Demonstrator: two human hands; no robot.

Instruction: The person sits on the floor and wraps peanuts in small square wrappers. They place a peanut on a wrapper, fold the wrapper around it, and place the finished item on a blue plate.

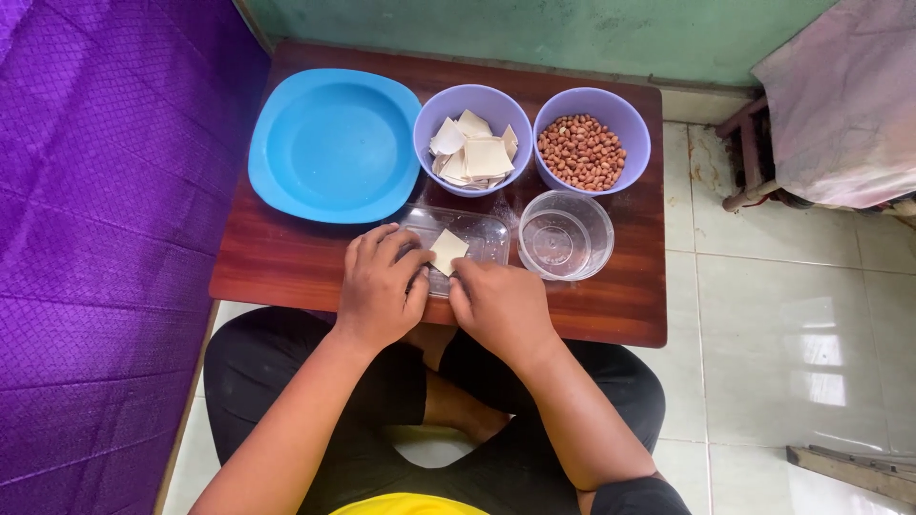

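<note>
pale dough square [447,251] pinched by fingers of left hand [380,286] and right hand [499,305].

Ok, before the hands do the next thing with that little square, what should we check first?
1. Both hands on the square wrapper: ok, left hand and right hand touch it.
2. Wrapper over the clear tray: ok.
3. Peanuts in the purple bowl: ok, plenty.
4. Spare wrappers in the other bowl: ok.
5. Water in the clear round cup: cannot tell.
6. Blue plate bare: ok.
</note>
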